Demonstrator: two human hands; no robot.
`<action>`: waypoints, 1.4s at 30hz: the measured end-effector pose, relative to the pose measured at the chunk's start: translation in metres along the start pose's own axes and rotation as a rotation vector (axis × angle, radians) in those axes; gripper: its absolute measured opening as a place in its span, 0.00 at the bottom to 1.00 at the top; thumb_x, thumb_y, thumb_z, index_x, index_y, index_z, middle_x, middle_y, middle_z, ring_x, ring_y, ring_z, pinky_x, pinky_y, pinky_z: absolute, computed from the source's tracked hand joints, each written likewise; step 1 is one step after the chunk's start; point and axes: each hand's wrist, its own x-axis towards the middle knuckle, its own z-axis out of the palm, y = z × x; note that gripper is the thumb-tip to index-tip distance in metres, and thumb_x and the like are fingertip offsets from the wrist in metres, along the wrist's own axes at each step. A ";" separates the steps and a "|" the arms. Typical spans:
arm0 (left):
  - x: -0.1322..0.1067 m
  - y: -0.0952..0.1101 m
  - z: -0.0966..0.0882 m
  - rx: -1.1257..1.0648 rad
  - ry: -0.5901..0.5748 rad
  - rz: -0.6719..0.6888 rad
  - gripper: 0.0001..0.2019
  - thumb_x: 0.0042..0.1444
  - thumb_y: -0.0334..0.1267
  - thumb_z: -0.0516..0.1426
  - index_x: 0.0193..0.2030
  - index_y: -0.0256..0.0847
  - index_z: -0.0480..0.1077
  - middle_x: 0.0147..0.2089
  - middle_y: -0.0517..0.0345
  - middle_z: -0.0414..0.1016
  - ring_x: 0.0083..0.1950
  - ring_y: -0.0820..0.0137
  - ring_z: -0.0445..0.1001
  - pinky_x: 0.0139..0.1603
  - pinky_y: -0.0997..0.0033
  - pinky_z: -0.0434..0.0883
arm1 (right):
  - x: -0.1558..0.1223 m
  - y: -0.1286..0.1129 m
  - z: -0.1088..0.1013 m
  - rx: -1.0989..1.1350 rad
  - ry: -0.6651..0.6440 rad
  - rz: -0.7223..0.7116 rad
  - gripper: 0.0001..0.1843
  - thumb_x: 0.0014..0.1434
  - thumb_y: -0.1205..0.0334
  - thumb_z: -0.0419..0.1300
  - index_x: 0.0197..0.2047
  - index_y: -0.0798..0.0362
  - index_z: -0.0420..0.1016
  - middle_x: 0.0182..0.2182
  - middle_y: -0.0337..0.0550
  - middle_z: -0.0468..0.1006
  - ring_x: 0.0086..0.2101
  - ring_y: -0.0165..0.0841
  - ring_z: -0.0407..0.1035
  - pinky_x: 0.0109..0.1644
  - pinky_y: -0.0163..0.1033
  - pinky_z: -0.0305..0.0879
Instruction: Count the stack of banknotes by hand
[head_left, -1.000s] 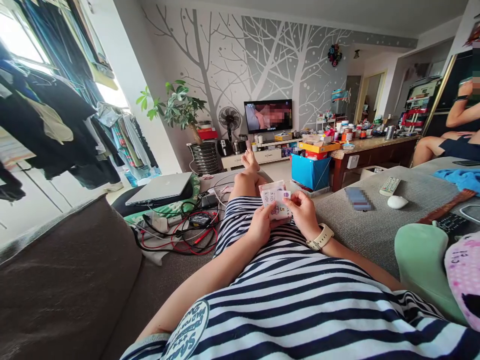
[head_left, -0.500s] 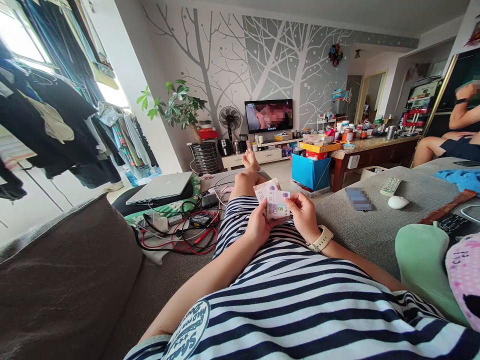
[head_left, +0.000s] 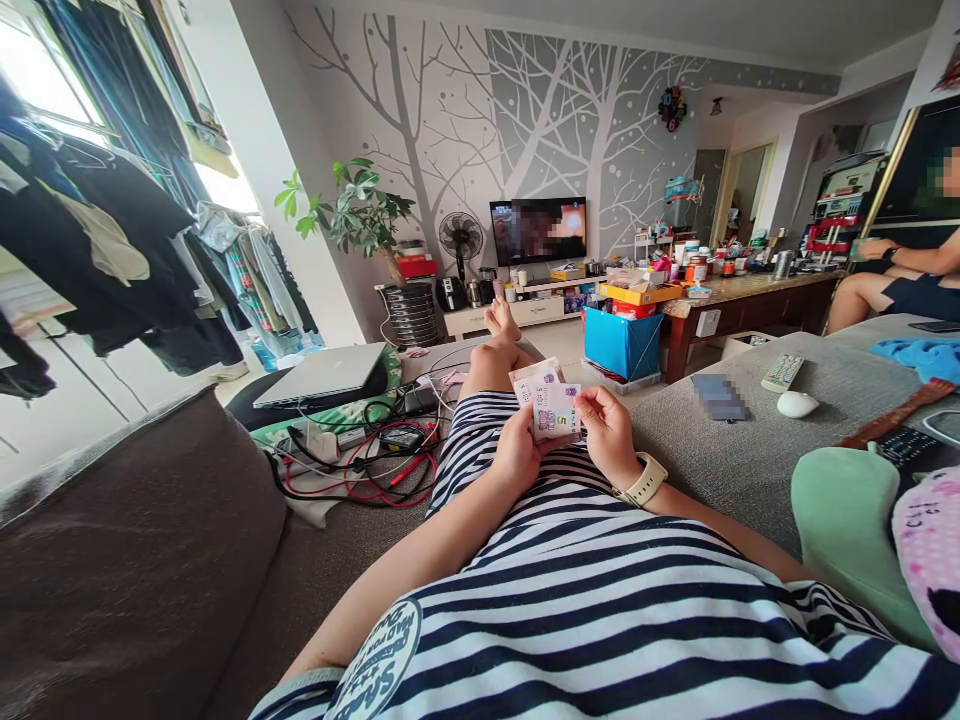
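Small fanned stack of pale pink-purple banknotes [head_left: 551,405], upright, above the striped lap

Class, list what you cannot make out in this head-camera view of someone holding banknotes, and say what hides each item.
All in the head view:
1. Count of banknotes: they overlap, and the left hand and right hand cover their lower edges.
2. television screen: picture blurred out.
3. flat item on the sofa: blurred out.
4. seated person: cut off by the right edge.

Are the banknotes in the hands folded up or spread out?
Spread: flat banknotes fan out in offset layers between left hand and right hand.
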 end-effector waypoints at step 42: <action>0.014 -0.014 -0.012 -0.054 -0.130 0.087 0.12 0.53 0.40 0.67 0.40 0.34 0.78 0.42 0.45 0.85 0.53 0.51 0.84 0.59 0.54 0.79 | -0.001 -0.011 -0.001 -0.004 -0.053 0.040 0.27 0.67 0.34 0.59 0.32 0.51 0.69 0.25 0.40 0.68 0.28 0.33 0.61 0.31 0.38 0.59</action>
